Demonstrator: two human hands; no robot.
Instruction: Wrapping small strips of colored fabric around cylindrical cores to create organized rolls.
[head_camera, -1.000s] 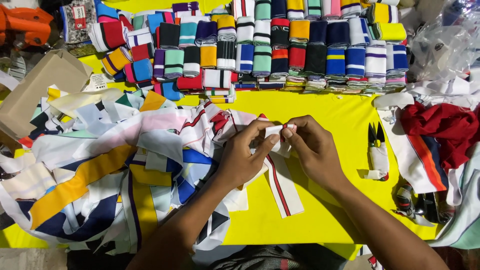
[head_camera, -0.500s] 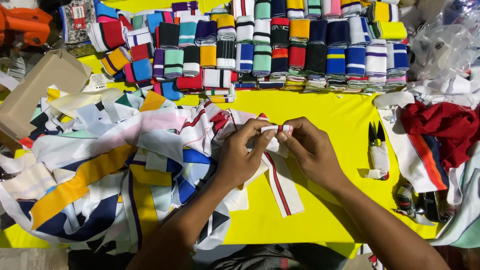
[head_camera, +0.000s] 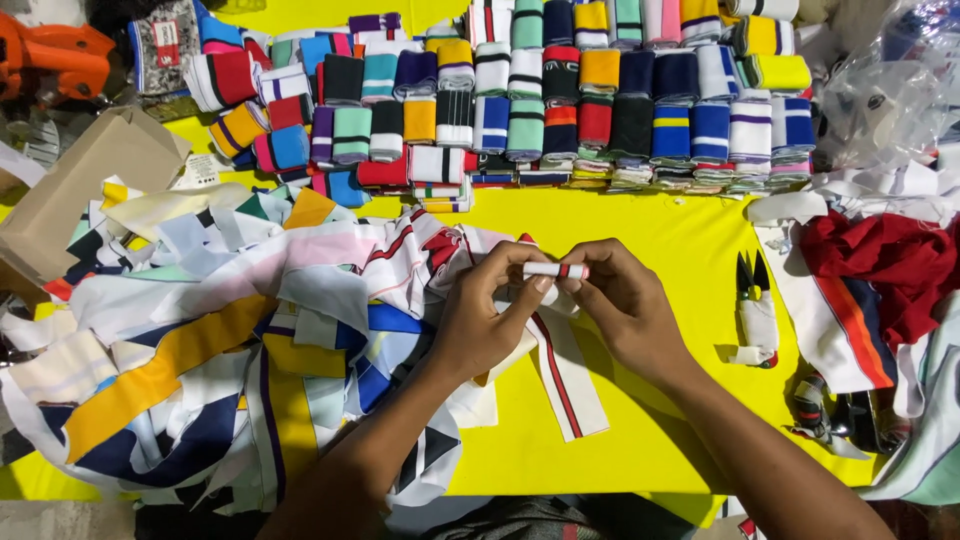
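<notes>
My left hand (head_camera: 490, 320) and my right hand (head_camera: 615, 300) meet over the yellow cloth-covered table (head_camera: 680, 250). Both pinch the top end of a white knit band with red and dark stripes (head_camera: 565, 375), which is rolled tight between the fingertips. The loose tail of the band runs down across the yellow surface toward me. To the left of my left hand lies a big heap of loose striped bands (head_camera: 220, 340) in white, blue, yellow and pink.
Rows of rolled bands (head_camera: 560, 100) in many colours line the far side. Small black snips (head_camera: 752, 275) lie right of my hands, beside a red cloth pile (head_camera: 890, 265). A brown cardboard box (head_camera: 90, 185) sits far left, clear plastic bags (head_camera: 890, 95) far right.
My fingers have tightened the roll at the band's top end; the hands stayed in the same spot, close together.
</notes>
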